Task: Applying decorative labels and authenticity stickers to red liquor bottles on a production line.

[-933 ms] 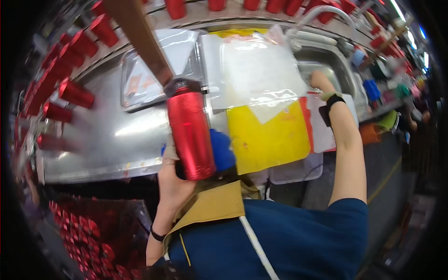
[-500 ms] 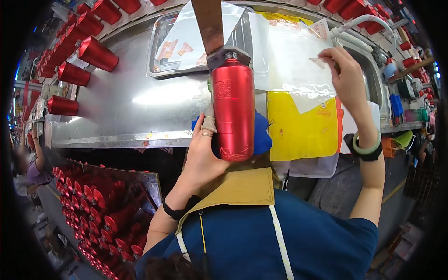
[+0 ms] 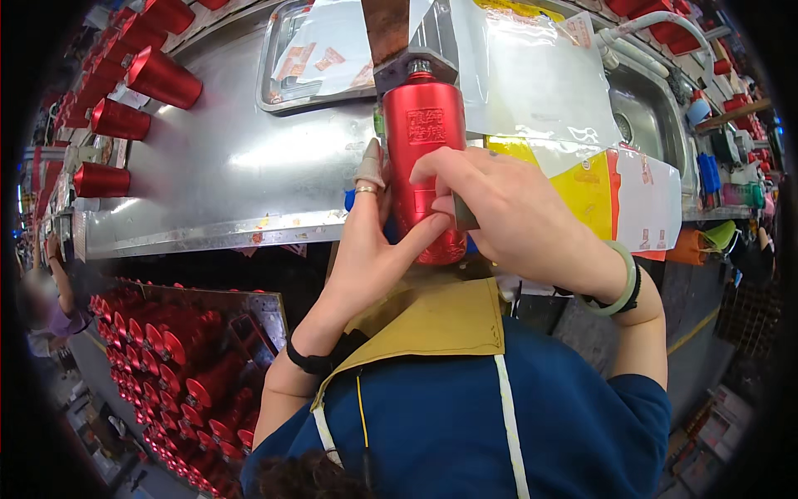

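A shiny red metallic bottle [image 3: 406,121] with raised lettering lies lengthwise in front of me, its dark neck against a metal bracket [image 3: 445,71] under a brown upright bar. My left hand [image 3: 366,224] is closed along the bottle's left side, thumb across its lower part; a pale cover sits on one fingertip and a ring below it. Over the bottle's right side, my right hand [image 3: 515,204] is curled, gripping a small flat dark piece [image 3: 465,214] that shows below its fingers. Whatever lies on the bottle under those fingers is hidden.
Clear and white sheets [image 3: 540,83] cover a yellow mat [image 3: 586,187] on the right, near a sink [image 3: 648,108] and curved pipe. A metal tray [image 3: 270,87] with printed sheets sits at the back. Red bottles [image 3: 162,76] stand left; many more [image 3: 166,358] fill the lower left.
My right hand has come from the sheets on the right to the bottle. Different raised lettering now faces up on the bottle. My left hand stays at its left side.
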Demonstrator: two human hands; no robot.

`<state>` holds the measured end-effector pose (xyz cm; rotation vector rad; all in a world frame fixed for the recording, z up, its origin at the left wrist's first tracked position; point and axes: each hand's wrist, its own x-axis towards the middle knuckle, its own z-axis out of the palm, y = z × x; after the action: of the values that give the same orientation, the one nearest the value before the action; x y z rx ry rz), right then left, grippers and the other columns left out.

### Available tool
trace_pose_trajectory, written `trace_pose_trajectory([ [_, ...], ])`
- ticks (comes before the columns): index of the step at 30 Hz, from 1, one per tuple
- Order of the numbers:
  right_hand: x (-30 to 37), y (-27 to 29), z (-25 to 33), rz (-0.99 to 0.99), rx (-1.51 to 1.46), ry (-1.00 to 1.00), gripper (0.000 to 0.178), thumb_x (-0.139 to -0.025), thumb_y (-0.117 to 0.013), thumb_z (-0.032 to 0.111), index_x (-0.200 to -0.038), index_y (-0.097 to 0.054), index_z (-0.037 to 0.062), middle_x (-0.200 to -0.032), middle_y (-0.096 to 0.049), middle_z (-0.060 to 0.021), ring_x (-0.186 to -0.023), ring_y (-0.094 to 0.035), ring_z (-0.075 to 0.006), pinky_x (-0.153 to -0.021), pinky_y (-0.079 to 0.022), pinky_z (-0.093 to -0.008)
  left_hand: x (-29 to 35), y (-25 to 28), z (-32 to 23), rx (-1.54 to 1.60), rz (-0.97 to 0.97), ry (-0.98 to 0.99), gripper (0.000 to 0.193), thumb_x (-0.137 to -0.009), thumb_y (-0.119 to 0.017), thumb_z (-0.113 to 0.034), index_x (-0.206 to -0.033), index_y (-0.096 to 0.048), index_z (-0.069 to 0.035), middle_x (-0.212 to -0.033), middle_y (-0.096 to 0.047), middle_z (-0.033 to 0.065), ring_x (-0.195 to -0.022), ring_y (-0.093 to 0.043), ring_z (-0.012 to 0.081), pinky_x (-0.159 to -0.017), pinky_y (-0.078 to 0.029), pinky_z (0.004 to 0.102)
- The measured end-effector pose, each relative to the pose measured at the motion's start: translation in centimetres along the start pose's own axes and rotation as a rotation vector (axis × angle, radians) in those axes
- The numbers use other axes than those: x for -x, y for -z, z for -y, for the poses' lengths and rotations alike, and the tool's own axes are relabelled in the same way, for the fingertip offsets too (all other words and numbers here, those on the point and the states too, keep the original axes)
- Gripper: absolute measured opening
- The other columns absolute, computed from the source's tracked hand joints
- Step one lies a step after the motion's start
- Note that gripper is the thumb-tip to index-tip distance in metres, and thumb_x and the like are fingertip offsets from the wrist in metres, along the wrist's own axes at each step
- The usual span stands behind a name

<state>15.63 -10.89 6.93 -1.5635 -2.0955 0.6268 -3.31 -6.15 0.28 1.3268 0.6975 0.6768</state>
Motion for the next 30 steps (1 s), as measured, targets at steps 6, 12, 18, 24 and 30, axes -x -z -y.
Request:
trace_pose_trajectory([
  [6,0.2,-2.4,-1.3,-0.369,-0.095,-0.145,0.024,-0.088,-0.07,0.0,-0.109,-0.058,0.0006,-0.095,-0.067,-0.0156,-0.086,-0.067,-0.0315,-0.072,-0.052,-0.0408,0.5,-0.3,0.8,0.087,0.003,-0.011,0.087,-0.095,-0.074,-0.009,-0.161,-0.019,0.005,-0.153,-0.045,0.0195,-0.142,-0.048,0.0263,-0.119,-0.038,0.041],
  [12,1.5,-5.8,-2.1,-0.407,-0.729,-0.543,0.036,-0.09,-0.083,0.022,-0.103,-0.055,0.0046,-0.083,-0.047,0.0021,-0.073,-0.042,-0.0081,-0.066,-0.04,-0.0247,0.5,-0.3,0.7,0.084,0.034,0.013,0.092,-0.095,-0.068,0.005,-0.164,-0.008,0.003,-0.163,-0.031,0.0195,-0.151,-0.036,0.0263,-0.123,-0.032,0.0416],
  [18,1.5,-6.5,-2.1,-0.467,-0.913,-0.564,0.035,-0.09,-0.084,0.023,-0.102,-0.055,0.0069,-0.085,-0.043,0.0062,-0.075,-0.038,-0.0037,-0.065,-0.035,-0.0204,0.8,-0.2,1.2,0.11,0.047,-0.015,0.093,-0.095,-0.068,0.006,-0.165,-0.007,0.002,-0.163,-0.031,0.0192,-0.151,-0.035,0.0271,-0.124,-0.031,0.0418],
  [24,1.9,-6.0,-1.7,-0.449,-0.855,-0.511,0.033,-0.088,-0.084,0.019,-0.105,-0.058,0.0075,-0.085,-0.044,0.0065,-0.073,-0.038,-0.0038,-0.064,-0.034,-0.02,0.8,-0.3,1.2,0.118,0.049,-0.02,0.092,-0.096,-0.068,0.005,-0.165,-0.008,0.001,-0.162,-0.032,0.0188,-0.149,-0.038,0.0264,-0.123,-0.033,0.0418],
  [30,1.5,-6.3,-1.6,-0.49,-0.653,-0.398,0.027,-0.085,-0.083,0.011,-0.106,-0.067,0.0078,-0.083,-0.047,0.0032,-0.071,-0.042,-0.0069,-0.063,-0.038,-0.0229,0.6,-0.9,1.1,0.081,-0.054,0.024,0.082,-0.095,-0.071,-0.002,-0.159,-0.02,0.004,-0.15,-0.047,0.0186,-0.137,-0.051,0.0243,-0.114,-0.043,0.0394],
])
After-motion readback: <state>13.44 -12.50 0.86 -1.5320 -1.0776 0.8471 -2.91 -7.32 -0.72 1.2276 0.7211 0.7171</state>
